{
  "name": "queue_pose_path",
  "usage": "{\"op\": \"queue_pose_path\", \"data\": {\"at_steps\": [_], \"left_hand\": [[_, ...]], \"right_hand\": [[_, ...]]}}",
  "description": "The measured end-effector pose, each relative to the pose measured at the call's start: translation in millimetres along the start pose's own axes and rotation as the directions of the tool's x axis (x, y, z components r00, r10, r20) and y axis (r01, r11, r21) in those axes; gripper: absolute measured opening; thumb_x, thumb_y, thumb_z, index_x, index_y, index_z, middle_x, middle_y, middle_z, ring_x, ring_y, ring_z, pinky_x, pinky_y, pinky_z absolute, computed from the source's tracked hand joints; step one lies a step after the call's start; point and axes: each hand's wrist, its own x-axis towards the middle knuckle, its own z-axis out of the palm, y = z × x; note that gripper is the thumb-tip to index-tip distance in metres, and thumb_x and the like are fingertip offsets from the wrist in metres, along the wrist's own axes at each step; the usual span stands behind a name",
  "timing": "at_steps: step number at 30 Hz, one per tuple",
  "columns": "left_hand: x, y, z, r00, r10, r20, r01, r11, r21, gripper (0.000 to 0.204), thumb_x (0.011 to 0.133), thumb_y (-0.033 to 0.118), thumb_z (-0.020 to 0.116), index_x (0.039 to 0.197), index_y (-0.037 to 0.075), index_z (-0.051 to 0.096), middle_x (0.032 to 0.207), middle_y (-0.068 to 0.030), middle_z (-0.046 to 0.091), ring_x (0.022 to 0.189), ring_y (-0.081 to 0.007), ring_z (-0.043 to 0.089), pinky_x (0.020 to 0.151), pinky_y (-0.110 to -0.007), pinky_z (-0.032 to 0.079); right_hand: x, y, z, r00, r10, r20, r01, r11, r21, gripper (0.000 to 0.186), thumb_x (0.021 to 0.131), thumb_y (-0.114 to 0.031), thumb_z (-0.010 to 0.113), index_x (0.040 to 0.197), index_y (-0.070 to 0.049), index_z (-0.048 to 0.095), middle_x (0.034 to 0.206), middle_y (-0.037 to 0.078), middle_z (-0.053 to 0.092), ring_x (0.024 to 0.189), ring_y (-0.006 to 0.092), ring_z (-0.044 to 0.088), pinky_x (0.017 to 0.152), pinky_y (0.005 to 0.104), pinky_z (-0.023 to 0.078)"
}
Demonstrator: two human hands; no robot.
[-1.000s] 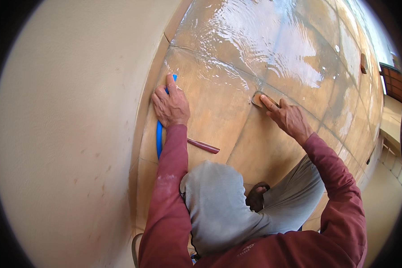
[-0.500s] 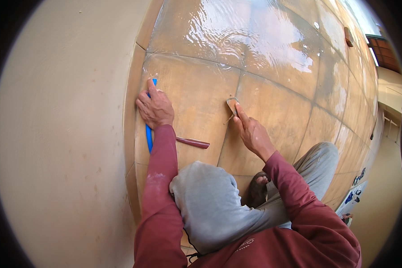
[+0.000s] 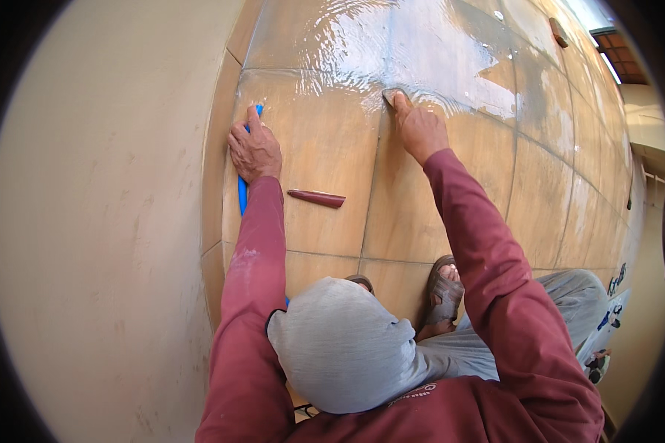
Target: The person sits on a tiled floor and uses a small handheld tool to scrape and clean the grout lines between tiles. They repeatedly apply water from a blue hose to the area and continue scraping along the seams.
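My left hand is closed round a blue hose near the wall, the forefinger lying along it close to its open end, where a little water shows. Farther out and to the right, my right hand grips a small flat scraper, mostly hidden by the fingers. Its blade touches the tiled floor around a joint between tiles, at the edge of a rippling sheet of water. Between my arms lies a dark red, tapered, trough-shaped piece on a tile.
A beige wall with a tile skirting runs along my left side. My sandalled foot and grey-trousered knees are close below. A brown block sits at the far right; several small items lie on a white sheet at the right.
My right hand has pushed the scraper farther away along the floor, up to the water. The left hand still holds the hose. My knees have shifted and more of the sandals shows.
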Motion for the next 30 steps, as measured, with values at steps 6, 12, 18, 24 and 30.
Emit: {"op": "queue_pose_path", "data": {"at_steps": [6,12,18,24,30], "left_hand": [[-8,-30,-11,0.999,0.007,-0.037,-0.006,1.000,0.028,0.046,0.097,0.017,0.065,0.142,0.023,0.058,0.115,-0.0070,0.057,0.105,-0.0303,0.060,0.088,-0.043,0.055],[-10,-5,-7,0.998,-0.025,0.057,0.027,0.999,-0.030,0.047,0.097,0.019,0.064,0.143,0.022,0.057,0.118,-0.0073,0.056,0.109,-0.0297,0.059,0.088,-0.043,0.055],[-8,-23,-17,0.999,-0.032,0.038,0.032,0.999,0.005,0.046,0.097,0.018,0.064,0.143,0.022,0.057,0.115,-0.0069,0.056,0.108,-0.0300,0.059,0.088,-0.044,0.055],[-9,-6,-2,1.000,-0.021,-0.001,0.021,0.998,-0.062,0.043,0.097,0.017,0.064,0.140,0.021,0.059,0.113,-0.0072,0.056,0.105,-0.0301,0.060,0.087,-0.044,0.055],[-5,-22,-11,0.999,-0.025,-0.032,0.025,1.000,-0.006,0.042,0.096,0.017,0.065,0.138,0.022,0.061,0.111,-0.0067,0.058,0.102,-0.0298,0.061,0.085,-0.043,0.056]], "right_hand": [[-42,-51,-35,0.947,0.016,0.321,0.025,0.992,-0.123,0.032,0.108,-0.013,0.041,0.128,-0.003,0.063,0.091,0.019,0.078,0.078,0.0329,0.077,0.066,0.0460,0.060],[26,-24,-28,0.971,0.055,0.234,-0.030,0.994,-0.110,0.027,0.106,-0.014,0.041,0.124,-0.003,0.059,0.093,0.019,0.078,0.082,0.0332,0.078,0.070,0.0454,0.060],[-11,-46,-32,0.959,-0.002,0.284,0.023,0.997,-0.071,0.029,0.107,-0.018,0.042,0.124,-0.003,0.060,0.100,0.020,0.078,0.084,0.0347,0.078,0.072,0.0478,0.060],[0,-21,-7,0.999,-0.013,0.044,0.014,1.000,-0.017,0.024,0.106,-0.014,0.040,0.122,-0.002,0.054,0.080,0.022,0.073,0.072,0.0411,0.074,0.061,0.0527,0.057],[-126,-74,-18,0.981,-0.116,0.154,0.125,0.991,-0.049,0.043,0.101,-0.013,0.048,0.142,-0.002,0.052,0.066,0.015,0.067,0.057,0.0340,0.068,0.052,0.0496,0.052]]}}
